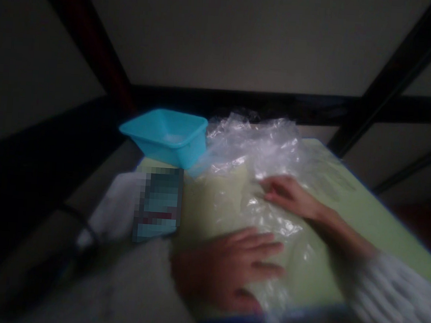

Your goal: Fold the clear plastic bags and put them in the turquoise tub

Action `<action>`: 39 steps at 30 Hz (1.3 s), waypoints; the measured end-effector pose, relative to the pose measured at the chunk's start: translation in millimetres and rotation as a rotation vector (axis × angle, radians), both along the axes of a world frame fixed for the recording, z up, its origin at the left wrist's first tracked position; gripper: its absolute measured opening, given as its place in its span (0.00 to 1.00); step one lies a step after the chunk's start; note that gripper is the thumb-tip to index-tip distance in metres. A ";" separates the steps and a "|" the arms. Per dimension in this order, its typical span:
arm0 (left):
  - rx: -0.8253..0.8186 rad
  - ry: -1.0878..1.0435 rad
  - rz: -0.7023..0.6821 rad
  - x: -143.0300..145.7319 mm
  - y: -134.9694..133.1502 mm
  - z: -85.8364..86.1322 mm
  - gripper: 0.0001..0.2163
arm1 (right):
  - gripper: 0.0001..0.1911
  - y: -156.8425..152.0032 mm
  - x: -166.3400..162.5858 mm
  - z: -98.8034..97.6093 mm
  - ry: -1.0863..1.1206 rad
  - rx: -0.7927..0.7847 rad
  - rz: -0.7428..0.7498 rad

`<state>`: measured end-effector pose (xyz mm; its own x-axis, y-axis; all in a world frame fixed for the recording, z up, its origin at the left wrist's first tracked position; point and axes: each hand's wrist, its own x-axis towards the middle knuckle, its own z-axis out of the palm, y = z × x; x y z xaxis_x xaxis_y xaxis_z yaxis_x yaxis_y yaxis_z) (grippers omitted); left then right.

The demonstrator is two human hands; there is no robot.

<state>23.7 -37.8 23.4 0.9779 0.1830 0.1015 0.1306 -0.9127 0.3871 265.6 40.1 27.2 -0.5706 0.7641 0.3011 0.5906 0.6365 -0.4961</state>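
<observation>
At far left on the green table [345, 200]: a blue tub [167, 136], untouched, with a blurred dark pack [160, 204] just below. Nearer the middle, left hand [226, 268] spread flat, fingers wide, pressing the near end of the clear plastic bag [252, 159] — gripping nothing. Further right, right hand [290, 194] likewise flat and open on the bag's middle. Bag running away from both hands toward the tub, crumpled at the far end.

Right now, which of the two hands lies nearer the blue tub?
The right hand, flat on the clear plastic bag, lies nearer the blue tub; the left hand rests lower, toward the table's near edge.
</observation>
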 end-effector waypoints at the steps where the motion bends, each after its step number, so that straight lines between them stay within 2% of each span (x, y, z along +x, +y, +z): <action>1: 0.000 0.005 -0.009 -0.1 0.4 0.4 0.26 | 0.20 1.0 2.4 -1.6 -0.036 0.038 -0.018; 4: 0.000 0.008 -0.033 -0.4 1.6 0.7 0.26 | 0.19 6.5 11.6 -7.1 -0.173 0.182 -0.113; 7: 0.005 -0.012 -0.050 -0.8 2.6 0.4 0.25 | 0.18 13.9 20.8 -11.6 -0.284 0.320 -0.290; 10: 0.025 -0.043 -0.048 -0.5 2.3 0.4 0.24 | 0.16 18.4 26.8 -12.2 -0.345 0.378 -0.418; 13: 0.052 -0.065 -0.051 0.8 0.7 1.0 0.24 | 0.12 17.3 27.7 -8.3 -0.345 0.411 -0.447; 16: 0.066 -0.100 0.015 2.4 -1.7 1.0 0.25 | 0.12 10.3 21.0 -2.2 -0.244 0.390 -0.338; 18: 0.070 -0.112 0.119 3.4 -2.9 -0.8 0.24 | 0.14 2.6 11.6 1.1 -0.160 0.311 -0.170; 21: 0.070 -0.066 0.230 4.3 -3.4 -6.0 0.25 | 0.19 -9.6 -6.5 1.1 -0.087 0.112 0.121; 23: 0.066 -0.034 0.236 4.6 -3.1 -8.7 0.28 | 0.23 -14.9 -16.9 -3.3 -0.102 0.016 0.269; 25: 0.063 -0.030 0.210 4.5 -2.8 -9.1 0.28 | 0.26 -16.4 -23.3 -10.5 -0.147 -0.028 0.342; 31: 0.080 -0.052 0.158 2.6 -3.1 -5.3 0.27 | 0.30 -8.0 -21.7 -28.2 -0.302 0.002 0.349; 39: 0.110 -0.067 0.151 1.8 -3.4 -6.7 0.27 | 0.33 -0.9 -16.5 -25.9 -0.327 0.013 0.254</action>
